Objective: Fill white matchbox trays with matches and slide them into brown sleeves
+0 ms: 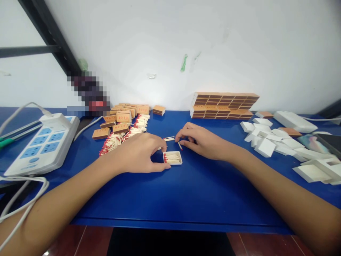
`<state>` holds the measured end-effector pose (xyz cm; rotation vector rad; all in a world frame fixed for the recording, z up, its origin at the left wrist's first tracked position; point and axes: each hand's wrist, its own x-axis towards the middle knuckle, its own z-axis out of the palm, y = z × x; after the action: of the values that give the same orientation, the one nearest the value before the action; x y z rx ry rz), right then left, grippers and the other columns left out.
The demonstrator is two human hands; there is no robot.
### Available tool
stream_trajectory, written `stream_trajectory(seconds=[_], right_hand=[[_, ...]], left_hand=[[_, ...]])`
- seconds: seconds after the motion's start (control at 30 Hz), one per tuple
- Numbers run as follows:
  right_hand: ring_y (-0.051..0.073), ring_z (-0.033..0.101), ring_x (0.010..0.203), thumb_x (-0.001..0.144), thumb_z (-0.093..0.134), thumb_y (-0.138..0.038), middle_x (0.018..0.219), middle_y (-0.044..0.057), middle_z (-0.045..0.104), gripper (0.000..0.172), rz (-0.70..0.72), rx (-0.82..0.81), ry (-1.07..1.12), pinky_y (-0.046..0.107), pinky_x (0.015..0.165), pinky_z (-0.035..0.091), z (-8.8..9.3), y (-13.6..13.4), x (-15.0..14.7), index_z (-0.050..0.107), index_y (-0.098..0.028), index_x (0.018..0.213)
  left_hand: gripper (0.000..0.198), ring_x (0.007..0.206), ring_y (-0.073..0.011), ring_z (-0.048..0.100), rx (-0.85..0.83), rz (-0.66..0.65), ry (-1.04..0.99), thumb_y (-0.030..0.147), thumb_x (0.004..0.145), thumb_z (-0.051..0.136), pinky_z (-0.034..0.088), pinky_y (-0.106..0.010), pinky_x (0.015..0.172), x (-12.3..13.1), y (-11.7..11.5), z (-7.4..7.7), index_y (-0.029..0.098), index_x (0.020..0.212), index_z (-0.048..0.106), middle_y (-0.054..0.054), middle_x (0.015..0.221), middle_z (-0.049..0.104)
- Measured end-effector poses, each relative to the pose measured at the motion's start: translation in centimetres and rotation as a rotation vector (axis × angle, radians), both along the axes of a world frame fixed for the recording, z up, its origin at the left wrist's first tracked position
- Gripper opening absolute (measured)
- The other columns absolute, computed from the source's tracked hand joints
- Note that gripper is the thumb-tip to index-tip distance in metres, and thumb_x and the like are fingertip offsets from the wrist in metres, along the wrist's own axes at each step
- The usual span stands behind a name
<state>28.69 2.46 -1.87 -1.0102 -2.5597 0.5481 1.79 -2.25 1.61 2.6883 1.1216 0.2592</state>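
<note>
A small white matchbox tray (182, 163) sits on the blue table, filled with red-tipped matches lying side by side. My left hand (141, 153) grips it from the left, thumb at the near corner and fingertips at the far side. To the right, my right hand (198, 140) pinches a single match (180, 145) between thumb and index finger. A few loose matches (169, 139) lie just beyond the tray, between both hands. Behind my left hand spreads a large heap of matches (112, 144), partly hidden by that hand.
Printed matchbox sleeves (124, 117) lie over the heap. Finished-looking matchboxes (221, 106) are stacked against the wall, and one matchbox (159, 110) stands apart. Empty white trays (265, 146) pile up at right, near a white power strip (294, 121). Another power strip (42, 145) occupies the left.
</note>
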Motion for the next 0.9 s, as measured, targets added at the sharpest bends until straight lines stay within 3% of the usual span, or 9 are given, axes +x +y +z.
stream_trajectory(seconds=[0.2,0.47,0.6,0.9], right_hand=[[0.017,0.054,0.08,0.104,0.058,-0.033,0.099,0.004,0.057,0.015,-0.095,-0.003,-0.014,0.032,0.073,0.043,-0.2,0.1,-0.6,0.066,-0.021,0.097],[0.016,0.054,0.079,0.103,0.057,-0.026,0.097,0.003,0.058,0.01,-0.121,0.067,0.029,0.031,0.072,0.041,-0.8,-0.4,-2.4,0.064,-0.021,0.098],[0.016,0.055,0.079,0.103,0.058,-0.028,0.098,0.002,0.059,0.009,-0.129,0.081,0.029,0.031,0.071,0.04,-0.9,-0.3,-2.5,0.065,-0.022,0.105],[0.017,0.054,0.079,0.106,0.052,-0.027,0.1,0.004,0.059,0.014,-0.147,0.033,-0.028,0.033,0.072,0.041,-0.3,-0.4,-2.0,0.062,-0.021,0.099]], left_hand=[[0.031,0.067,-0.0158,0.057,-0.001,-0.01,-0.002,0.05,0.087,0.077,0.033,-0.03,0.062,0.0,0.0,0.0,0.02,0.093,0.073,0.0,0.079,0.067],[0.034,0.066,-0.016,0.056,0.003,-0.004,0.007,0.053,0.088,0.075,0.032,-0.03,0.061,0.1,-0.1,0.1,0.02,0.09,0.071,0.0,0.078,0.066],[0.033,0.065,-0.0157,0.057,0.005,-0.006,-0.002,0.052,0.088,0.075,0.034,-0.03,0.061,0.1,0.0,0.1,0.02,0.091,0.072,0.0,0.078,0.067],[0.034,0.067,-0.016,0.056,0.018,-0.008,0.007,0.053,0.089,0.074,0.034,-0.03,0.062,-0.1,0.2,0.0,0.019,0.09,0.072,0.0,0.078,0.067]])
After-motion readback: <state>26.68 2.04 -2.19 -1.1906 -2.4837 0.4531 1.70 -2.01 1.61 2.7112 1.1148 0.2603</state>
